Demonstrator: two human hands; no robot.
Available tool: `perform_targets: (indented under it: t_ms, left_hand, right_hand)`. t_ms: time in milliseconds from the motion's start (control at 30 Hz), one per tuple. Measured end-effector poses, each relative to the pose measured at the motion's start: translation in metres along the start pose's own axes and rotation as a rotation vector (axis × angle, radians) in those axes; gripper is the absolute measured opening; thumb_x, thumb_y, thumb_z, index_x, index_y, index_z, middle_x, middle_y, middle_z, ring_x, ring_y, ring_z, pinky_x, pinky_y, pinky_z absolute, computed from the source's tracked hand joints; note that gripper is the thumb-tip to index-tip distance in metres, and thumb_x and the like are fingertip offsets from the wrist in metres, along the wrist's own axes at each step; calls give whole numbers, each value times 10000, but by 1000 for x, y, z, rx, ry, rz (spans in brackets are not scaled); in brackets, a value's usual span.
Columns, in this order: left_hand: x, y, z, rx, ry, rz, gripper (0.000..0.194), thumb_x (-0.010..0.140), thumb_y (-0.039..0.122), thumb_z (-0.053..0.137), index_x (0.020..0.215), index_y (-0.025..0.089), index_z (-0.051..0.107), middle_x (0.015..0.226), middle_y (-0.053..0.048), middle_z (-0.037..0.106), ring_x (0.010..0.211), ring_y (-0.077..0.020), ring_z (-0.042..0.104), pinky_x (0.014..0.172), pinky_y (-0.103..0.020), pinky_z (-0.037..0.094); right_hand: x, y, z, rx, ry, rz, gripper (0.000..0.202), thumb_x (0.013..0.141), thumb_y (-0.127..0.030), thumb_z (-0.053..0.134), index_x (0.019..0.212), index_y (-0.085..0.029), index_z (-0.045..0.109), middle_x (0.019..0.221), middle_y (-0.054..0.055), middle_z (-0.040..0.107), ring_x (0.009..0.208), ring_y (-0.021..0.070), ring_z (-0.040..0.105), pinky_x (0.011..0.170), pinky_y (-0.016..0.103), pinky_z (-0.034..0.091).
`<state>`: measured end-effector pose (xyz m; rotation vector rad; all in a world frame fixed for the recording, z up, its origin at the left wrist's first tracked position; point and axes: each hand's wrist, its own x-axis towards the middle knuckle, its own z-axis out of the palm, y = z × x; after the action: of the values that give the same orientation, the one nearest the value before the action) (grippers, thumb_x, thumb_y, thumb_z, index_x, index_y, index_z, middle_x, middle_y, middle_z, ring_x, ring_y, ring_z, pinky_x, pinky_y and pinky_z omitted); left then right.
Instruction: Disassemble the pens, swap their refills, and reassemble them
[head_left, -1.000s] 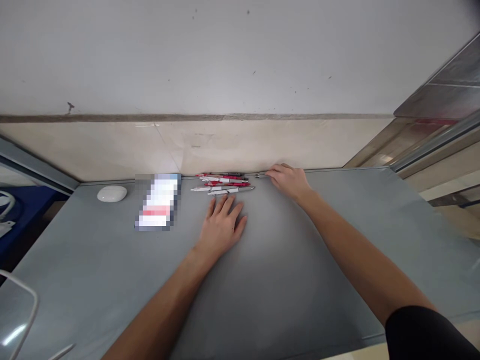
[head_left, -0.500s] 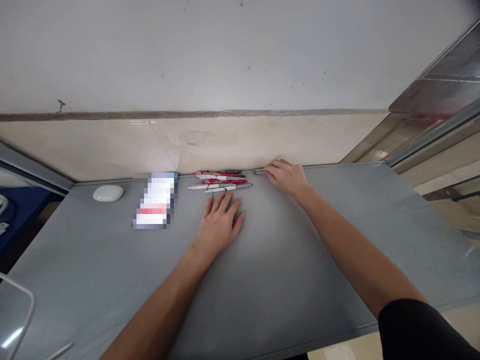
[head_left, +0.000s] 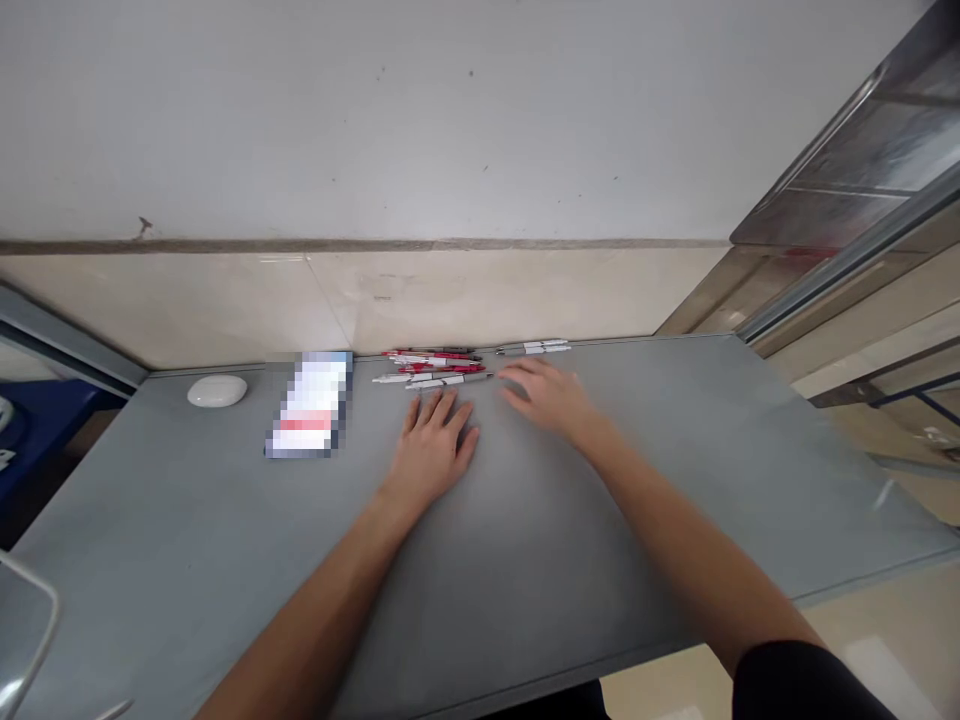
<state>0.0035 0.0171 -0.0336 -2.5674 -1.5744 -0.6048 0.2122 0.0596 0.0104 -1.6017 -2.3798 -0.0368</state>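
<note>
Several red and white pens (head_left: pixel 433 366) lie in a loose pile along the back of the grey table, near the wall. Just in front of the pile, my left hand (head_left: pixel 433 450) rests flat with its fingers spread, holding nothing. To the right of the pile, a few white pens (head_left: pixel 534 348) lie together by the wall. My right hand (head_left: pixel 546 395) is just in front of these, its fingers pointing left toward the pile's end. Its thumb and fingers are apart, and nothing shows between them.
A phone with a blurred screen (head_left: pixel 309 405) lies left of the pens, and a white computer mouse (head_left: pixel 217 391) lies farther left. The wall (head_left: pixel 480 292) bounds the grey table (head_left: pixel 480 590) at the back. A white bent rod (head_left: pixel 46 600) stands at the near left.
My right hand has let go of a pen, which now lies with the white pens by the wall. The hand has moved left and nearer to me. My left hand stays flat.
</note>
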Motion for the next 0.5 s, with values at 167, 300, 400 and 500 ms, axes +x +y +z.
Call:
perform_targets:
  t_ms: [167, 300, 400, 500]
  left_hand:
    - [-3, -2, 0, -15, 9, -31, 420, 946, 379, 425, 1288, 204, 594, 1417, -106, 510, 1341, -306, 424, 1142, -512, 269]
    - [-4, -4, 0, -7, 14, -48, 415, 944, 370, 427, 1285, 207, 598, 1416, -109, 510, 1334, -311, 431, 1139, -518, 265]
    - [-5, -5, 0, 4, 12, -40, 414, 944, 363, 425, 1282, 197, 599, 1417, -113, 508, 1328, -314, 435, 1134, -515, 269]
    - [-4, -4, 0, 9, 20, -38, 409, 941, 368, 433, 1268, 192, 605, 1407, -118, 516, 1320, -314, 444, 1129, -510, 273]
  right_hand:
    - [-34, -31, 17, 52, 15, -40, 392, 944, -414, 401, 1262, -273, 583, 1349, 49, 586, 1206, 220, 555, 1017, 404, 439]
    - [-49, -37, 32, 65, 47, -82, 440, 964, -440, 341, 1319, -280, 546, 1457, 33, 485, 1369, 254, 407, 1143, 474, 292]
    - [-52, -36, 38, 77, 40, -75, 465, 971, -447, 311, 1359, -281, 506, 1488, 26, 443, 1396, 265, 374, 1154, 500, 268]
    - [-52, -35, 39, 82, 61, -70, 463, 971, -452, 308, 1353, -287, 512, 1481, 22, 452, 1395, 264, 380, 1154, 501, 271]
